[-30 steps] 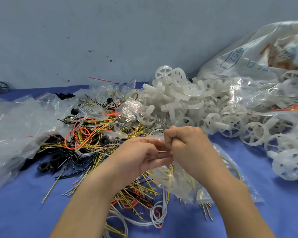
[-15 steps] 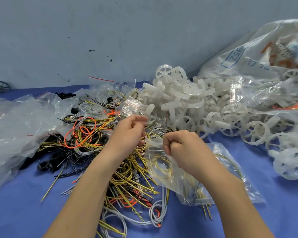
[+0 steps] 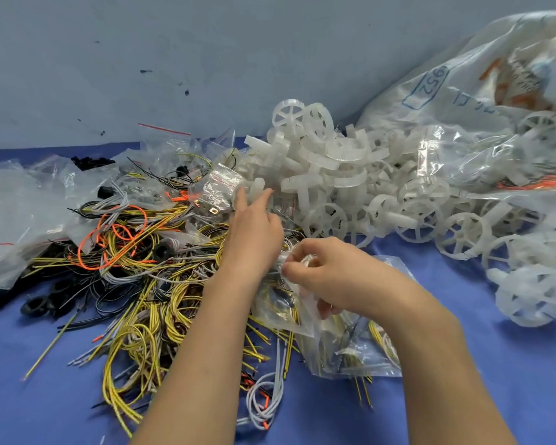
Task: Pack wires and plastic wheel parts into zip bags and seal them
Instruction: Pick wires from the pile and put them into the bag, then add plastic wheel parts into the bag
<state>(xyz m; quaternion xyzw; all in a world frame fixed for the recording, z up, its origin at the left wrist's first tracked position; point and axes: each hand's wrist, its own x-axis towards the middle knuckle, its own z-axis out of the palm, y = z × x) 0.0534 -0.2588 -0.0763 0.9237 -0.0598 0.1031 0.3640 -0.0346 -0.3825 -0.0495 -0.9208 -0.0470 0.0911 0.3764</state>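
Setting: blue counter [image 3: 511,396] against a scuffed grey wall [image 3: 206,43], heaped with loose parts.
Bag: a clear zip bag [image 3: 344,345] lies on the counter nearest the camera, already carrying yellow and black wires; its mouth faces the wheel pile.
Right hand [image 3: 331,277]: fingers curled, pinching the bag's mouth edge and holding it up off the counter.
Left hand [image 3: 254,232]: fingers extended and relaxed, holding nothing, tips reaching just to the near-left edge of the wheel pile, beside a small crumpled bag [image 3: 219,187]; whether they touch a part I cannot tell.
Wires [image 3: 135,271]: a tangled mass of yellow, orange, grey and black, left of the zip bag and partly under the left forearm.
Wheels [image 3: 350,181]: white spoked plastic wheels and curved pieces piled beyond the zip bag, spilling right.
Step in hand: likely fetching a wheel part for the bag.
Doing it well: keep the mouth pinched wide and lifted; take one part cleanly free of neighbours; keep wire ends below the zip track so it can close.
Writing: a large sack [image 3: 463,91], right of the wheel pile, shows "952" in a blue box; the other print is unreadable.
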